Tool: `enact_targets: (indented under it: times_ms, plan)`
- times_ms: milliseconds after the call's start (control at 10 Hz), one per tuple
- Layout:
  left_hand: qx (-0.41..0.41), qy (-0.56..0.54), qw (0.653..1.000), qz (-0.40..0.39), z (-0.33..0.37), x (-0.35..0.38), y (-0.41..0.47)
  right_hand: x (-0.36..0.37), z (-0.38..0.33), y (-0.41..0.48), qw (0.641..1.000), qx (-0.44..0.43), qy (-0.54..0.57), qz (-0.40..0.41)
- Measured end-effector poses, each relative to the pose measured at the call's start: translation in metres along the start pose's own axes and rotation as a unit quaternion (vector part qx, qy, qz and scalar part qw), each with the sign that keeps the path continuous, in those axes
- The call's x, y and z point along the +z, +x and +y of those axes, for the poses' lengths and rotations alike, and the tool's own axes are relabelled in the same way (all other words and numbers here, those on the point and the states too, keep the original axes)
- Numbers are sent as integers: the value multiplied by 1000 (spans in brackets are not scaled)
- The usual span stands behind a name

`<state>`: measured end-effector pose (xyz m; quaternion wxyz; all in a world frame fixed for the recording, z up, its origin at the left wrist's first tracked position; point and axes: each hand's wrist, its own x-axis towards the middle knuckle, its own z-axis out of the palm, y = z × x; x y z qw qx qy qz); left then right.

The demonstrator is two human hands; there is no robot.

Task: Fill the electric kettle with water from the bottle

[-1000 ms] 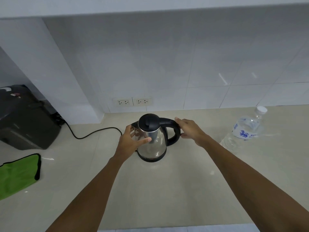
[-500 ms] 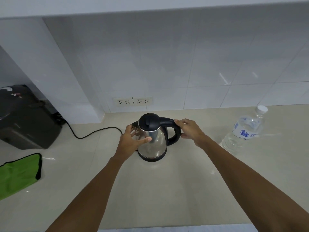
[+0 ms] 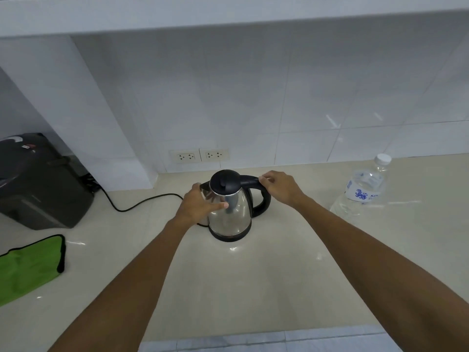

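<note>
From my head camera I look down on a pale bench (image 3: pixel 253 288) that runs to a white tiled wall (image 3: pixel 253 97). The electric kettle (image 3: pixel 232 214) stands upright near the middle of the bench, a steel body on a black base, its black lid (image 3: pixel 224 181) shut and its black handle (image 3: pixel 261 199) on the right side.

My left hand (image 3: pixel 198 204) is curled around the left flank of the kettle, near the spout; my thumb lies across the steel front and my fingers wrap out of sight behind, so I have the body in a loose grip. My right hand (image 3: pixel 280 188) sits on the top of the handle where it meets the lid, fingers bent and pinched down on it, thumb underneath as far as I can tell.

The water bottle (image 3: pixel 363 191) stands well to the right of the kettle, clear plastic with a white cap and a blue-printed label, untouched by either hand.

A double wall socket (image 3: pixel 199 155) sits in the tiles behind the kettle. A black cord (image 3: pixel 142 203) runs over the bench from the kettle's side toward a dark appliance (image 3: pixel 38 184) in the left corner. A green cloth (image 3: pixel 28 265) lies at the left edge, well apart from everything else.
</note>
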<state>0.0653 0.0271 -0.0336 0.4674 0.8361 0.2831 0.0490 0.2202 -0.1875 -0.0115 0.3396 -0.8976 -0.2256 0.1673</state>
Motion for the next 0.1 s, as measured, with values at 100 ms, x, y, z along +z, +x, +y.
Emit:
enact_targets:
  times_ms: [100]
  plan:
    - [5, 49, 999, 3, 25, -12, -15, -5, -18, -8, 999, -20, -46, 7]
